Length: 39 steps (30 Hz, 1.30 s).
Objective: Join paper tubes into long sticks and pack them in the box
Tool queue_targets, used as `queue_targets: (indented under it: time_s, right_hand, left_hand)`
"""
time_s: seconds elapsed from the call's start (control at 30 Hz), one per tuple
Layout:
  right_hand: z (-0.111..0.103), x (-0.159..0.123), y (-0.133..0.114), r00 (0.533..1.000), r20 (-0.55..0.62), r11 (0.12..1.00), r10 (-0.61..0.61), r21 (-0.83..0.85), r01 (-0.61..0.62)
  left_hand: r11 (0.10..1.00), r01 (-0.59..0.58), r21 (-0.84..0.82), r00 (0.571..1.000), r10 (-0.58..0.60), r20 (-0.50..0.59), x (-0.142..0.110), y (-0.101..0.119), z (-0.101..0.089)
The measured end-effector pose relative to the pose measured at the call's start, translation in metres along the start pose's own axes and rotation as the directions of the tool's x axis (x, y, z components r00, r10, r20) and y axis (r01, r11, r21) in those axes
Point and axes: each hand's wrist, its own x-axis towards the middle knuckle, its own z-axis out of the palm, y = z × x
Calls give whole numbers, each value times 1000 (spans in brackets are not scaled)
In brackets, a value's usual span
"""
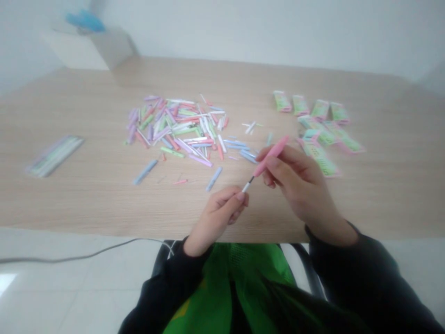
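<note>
Pale wood-grain table (389, 195) seen from the head-worn camera, with loose pastel pen parts (177, 127) heaped left of centre and green-and-pink packets (321, 157) to the right. Just above the table edge, a pink plastic pen (269, 157) lies between both hands, its long axis slanting from upper right to lower left. Right-hand fingers (278, 163) clench its barrel, while the left hand (219, 218), nearer the white tip, pinches that end; the right hand (299, 185) sits higher.

White-walled workroom (264, 32), wooden table (69, 199), tiled floor (41, 297)
</note>
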Motion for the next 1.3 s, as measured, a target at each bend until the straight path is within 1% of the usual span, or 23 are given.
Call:
queue_targets:
  time_s: [0.07,0.17,0.33,0.47,0.63,0.7,0.8,0.83,0.87,0.9,0.93,0.97,1.0,1.03,1.07,1.1,1.13,1.17,1.2,1.3]
  right_hand:
    - [3,9,2,1000,19,1000,17,15,-17]
    - [7,19,7,999,21,995,45,83,-47]
    - [14,32,13,994,59,978,90,181,-99]
    - [17,37,17,989,81,975,124,178,-136]
    - [20,36,20,984,114,976,135,156,-152]
    - [18,36,20,989,95,976,112,175,-128]
    - [7,43,20,999,-25,982,28,188,-23]
    - [1,48,22,998,-55,989,6,149,2]
    - [-5,53,24,999,-49,998,-2,70,5]
    - [-12,58,28,1000,-6,999,10,-50,-10]
    - [-19,64,33,998,48,979,38,-203,-27]
    - [-25,69,39,993,95,928,76,-370,-36]
    - [-31,74,47,987,118,849,110,-528,-32]
    - [-36,78,56,983,121,753,137,-658,-24]
    - [-41,82,67,983,105,656,153,-754,-22]
    - [-45,84,78,984,80,573,157,-819,-25]
    - [-48,86,89,985,62,510,160,-859,-29]
    - [-51,88,101,986,48,471,160,-882,-34]
    - [-53,89,113,988,40,453,152,-891,-34]
    - [-58,90,145,991,42,456,125,-890,-20]
  left_hand:
    - [1000,-6,-19,1000,6,-21,2,3,-5]
    - [999,-16,-32,998,14,-55,4,9,-11]
    - [999,-7,-48,996,2,-84,6,14,-16]
    - [1000,16,-7,991,-16,-134,6,15,-16]
    - [998,20,51,984,-11,-175,5,16,-15]
    - [999,15,36,982,-8,-191,5,15,-15]
    - [1000,4,5,974,-3,-227,2,15,-19]
    - [1000,-1,4,970,3,-243,0,16,-22]
    - [1000,-12,10,965,14,-262,-1,18,-25]
    - [999,-26,22,957,31,-287,-2,20,-30]
    - [998,-43,36,946,52,-319,-3,23,-34]
    - [997,-61,48,931,75,-358,-3,26,-39]
    - [995,-77,58,911,94,-401,-4,29,-44]
    - [994,-87,63,889,106,-445,-4,32,-48]
    - [994,-90,65,867,110,-486,-5,35,-53]
    - [994,-88,71,846,112,-521,-6,37,-56]
    - [993,-83,79,828,113,-549,-7,38,-60]
    - [993,-77,93,810,117,-574,-8,39,-63]
    - [992,-72,108,793,123,-597,-10,40,-65]
    - [990,-55,133,745,129,-655,-14,40,-70]
